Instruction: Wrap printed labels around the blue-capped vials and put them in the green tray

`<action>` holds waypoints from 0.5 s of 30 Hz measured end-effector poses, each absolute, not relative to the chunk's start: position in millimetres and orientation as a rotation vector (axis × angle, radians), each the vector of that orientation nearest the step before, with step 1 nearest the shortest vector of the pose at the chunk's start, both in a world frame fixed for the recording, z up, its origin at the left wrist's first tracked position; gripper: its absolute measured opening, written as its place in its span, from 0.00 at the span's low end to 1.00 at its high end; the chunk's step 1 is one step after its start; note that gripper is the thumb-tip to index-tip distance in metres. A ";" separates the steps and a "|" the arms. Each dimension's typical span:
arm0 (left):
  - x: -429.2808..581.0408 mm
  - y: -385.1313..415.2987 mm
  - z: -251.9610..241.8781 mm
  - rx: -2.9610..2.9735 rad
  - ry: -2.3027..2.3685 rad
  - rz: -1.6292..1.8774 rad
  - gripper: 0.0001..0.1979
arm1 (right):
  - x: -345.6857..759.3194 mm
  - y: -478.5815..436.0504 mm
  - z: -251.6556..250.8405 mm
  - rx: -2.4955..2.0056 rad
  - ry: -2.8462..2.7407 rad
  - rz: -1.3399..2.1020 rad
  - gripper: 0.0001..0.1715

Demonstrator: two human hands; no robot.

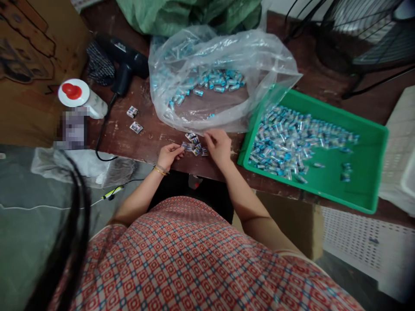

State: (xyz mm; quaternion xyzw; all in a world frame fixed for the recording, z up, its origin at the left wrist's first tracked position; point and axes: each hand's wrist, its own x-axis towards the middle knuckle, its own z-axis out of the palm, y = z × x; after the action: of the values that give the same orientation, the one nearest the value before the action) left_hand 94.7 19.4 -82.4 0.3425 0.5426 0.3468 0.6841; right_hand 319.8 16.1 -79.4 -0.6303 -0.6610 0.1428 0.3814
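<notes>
My left hand [170, 156], with a bracelet at the wrist, pinches a small printed piece [187, 146] at the table's front edge. Beside it lies a small pile of similar printed pieces [196, 149], dark and colourful. On the pile's other side is my right hand [219, 146], thumb and fingers closed together near the lip of a clear plastic bag [269, 56]. Whatever those fingertips hold is too small to make out. Inside the bag are many small clear vials with blue caps [220, 81].
A green tray [350, 190] full of labelled blue-capped vials stands at right. Two stacks of printed pieces [136, 127], a black heat gun [125, 65] with its cord and a white bottle with a red top [82, 97] are at left. A fan [366, 39] stands behind.
</notes>
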 end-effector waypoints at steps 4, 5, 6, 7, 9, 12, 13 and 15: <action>93.6 20.3 -77.3 0.727 1.192 0.757 0.26 | 328.6 123.8 -86.2 -1.617 -1.691 0.357 0.23; 93.8 19.5 -74.9 0.715 1.181 0.752 0.26 | 329.8 151.9 -93.7 -1.636 -1.704 0.367 0.26; 93.6 18.5 -72.3 0.706 1.173 0.749 0.26 | 330.3 176.6 -102.2 -1.659 -1.724 0.378 0.28; 92.8 17.5 -69.5 0.701 1.170 0.748 0.25 | 330.1 196.4 -110.6 -1.693 -1.734 0.391 0.28; 89.0 15.7 -64.5 0.698 1.179 0.755 0.23 | 327.4 217.4 -122.4 -1.729 -1.736 0.425 0.22; 80.1 14.5 -60.3 0.691 1.197 0.779 0.22 | 321.2 199.2 -117.4 -1.606 -1.660 0.539 0.13; 77.7 14.6 -60.0 0.689 1.199 0.787 0.22 | 319.3 181.7 -109.5 -1.518 -1.626 0.613 0.13; 75.3 15.2 -60.6 0.691 1.198 0.784 0.21 | 316.1 136.0 -87.4 -1.335 -1.568 0.807 0.15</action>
State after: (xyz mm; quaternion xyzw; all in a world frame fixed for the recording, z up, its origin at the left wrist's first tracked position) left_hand 75.3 15.2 -60.6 0.3101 0.5381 0.3519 0.7003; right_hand 316.1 136.0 -87.4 -0.5397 -0.6335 0.3261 0.4484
